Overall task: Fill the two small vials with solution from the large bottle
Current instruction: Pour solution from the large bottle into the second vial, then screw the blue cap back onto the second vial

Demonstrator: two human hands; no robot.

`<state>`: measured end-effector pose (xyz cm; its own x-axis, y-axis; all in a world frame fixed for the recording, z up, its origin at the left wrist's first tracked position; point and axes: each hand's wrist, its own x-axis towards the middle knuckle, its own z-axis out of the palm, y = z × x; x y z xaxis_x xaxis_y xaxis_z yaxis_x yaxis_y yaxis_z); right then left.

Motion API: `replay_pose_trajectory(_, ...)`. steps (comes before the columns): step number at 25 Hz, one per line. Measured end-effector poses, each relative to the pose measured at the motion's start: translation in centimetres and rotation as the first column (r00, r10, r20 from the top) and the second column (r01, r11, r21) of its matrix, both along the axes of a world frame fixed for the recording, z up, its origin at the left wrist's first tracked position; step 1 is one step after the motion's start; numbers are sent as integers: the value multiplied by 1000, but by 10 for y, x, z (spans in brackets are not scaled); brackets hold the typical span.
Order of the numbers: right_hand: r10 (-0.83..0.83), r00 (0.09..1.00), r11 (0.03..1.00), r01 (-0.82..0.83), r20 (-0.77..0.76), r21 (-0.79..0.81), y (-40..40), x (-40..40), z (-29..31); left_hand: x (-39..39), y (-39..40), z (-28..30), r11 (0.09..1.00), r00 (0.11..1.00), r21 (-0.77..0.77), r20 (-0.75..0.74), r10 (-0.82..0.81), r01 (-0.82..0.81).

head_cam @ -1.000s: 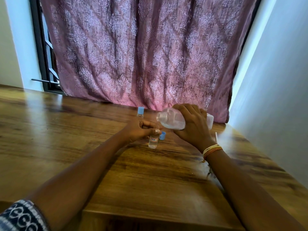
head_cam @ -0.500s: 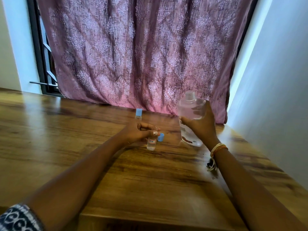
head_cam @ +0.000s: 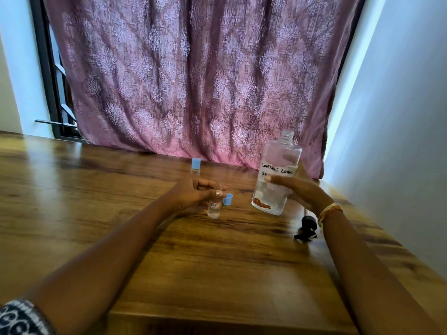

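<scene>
The left hand (head_cam: 193,193) has its fingers (head_cam: 210,183) curled closed around an uncapped small vial (head_cam: 214,207), thumb pressed against the neck; the vial stands upright on the wooden counter (head_cam: 217,262) with clear liquid inside and a small label on its side. Just beside it, to the right, lies a loose blue cap (head_cam: 227,199). Behind the left hand stands the second small vial (head_cam: 195,169), upright and wearing its blue cap. The right hand (head_cam: 300,192) rests flat against the front of the large bottle (head_cam: 278,175), fingers extended rather than wrapped — whether they grip it I cannot tell. The bottle is upright on the counter, uncapped, partly full, with handwritten lettering on its label. A black cap (head_cam: 306,228) lies on the counter near the right wrist, which wears yellow bangles (head_cam: 330,210). A patterned pink curtain (head_cam: 193,76) hangs behind.
</scene>
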<state>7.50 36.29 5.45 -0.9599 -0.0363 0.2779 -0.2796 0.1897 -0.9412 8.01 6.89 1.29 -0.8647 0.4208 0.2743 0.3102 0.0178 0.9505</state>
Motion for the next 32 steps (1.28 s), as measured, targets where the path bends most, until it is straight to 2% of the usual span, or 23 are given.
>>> replay_pose_trajectory(2,80,991,986,-94,105,135,10,3,-3,1,0,0,1000,1000,-5,2,-4,4)
replay_pose_trajectory(4,100,985,973,-126,141,194,16,2,-8,1,1,1,1000,1000,-7,10,6,-6)
replay_pose_trajectory(11,-79,994,978,63,76,198,8,-8,-19,4,3,2,999,999,-32,12,42,-42)
replay_pose_trajectory(14,-131,988,956,104,81,273,4,-6,-17,5,3,3,998,999,-45,9,44,-43)
replay_pose_trajectory(17,-227,967,822,125,119,555,7,-1,2,3,2,2,998,998,-38,42,50,-49)
replay_pose_trajectory(19,-233,951,697,18,203,717,8,9,21,1,1,1,998,997,-45,51,53,-51)
replay_pose_trajectory(21,-165,948,690,-88,273,719,5,21,35,-1,1,0,998,997,-44,55,52,-49)
replay_pose_trajectory(23,-19,955,755,-180,296,631,-9,30,38,-4,-1,0,997,996,-43,60,66,-63)
replay_pose_trajectory(25,97,969,751,-220,226,622,-33,32,27,-9,-4,0,995,995,-52,40,88,-86)
replay_pose_trajectory(26,115,983,747,-182,145,639,-46,30,19,-11,-5,1,994,995,-54,25,92,-90)
replay_pose_trajectory(29,133,981,660,18,-141,751,-80,18,-13,-12,-8,2,993,995,-60,-15,98,-99)
replay_pose_trajectory(30,179,972,629,5,-151,777,-87,16,-21,-12,-8,2,992,994,-68,-29,104,-106)
replay_pose_trajectory(32,229,972,584,-87,-61,807,-97,16,-31,-11,-8,3,991,994,-79,-45,103,-106)
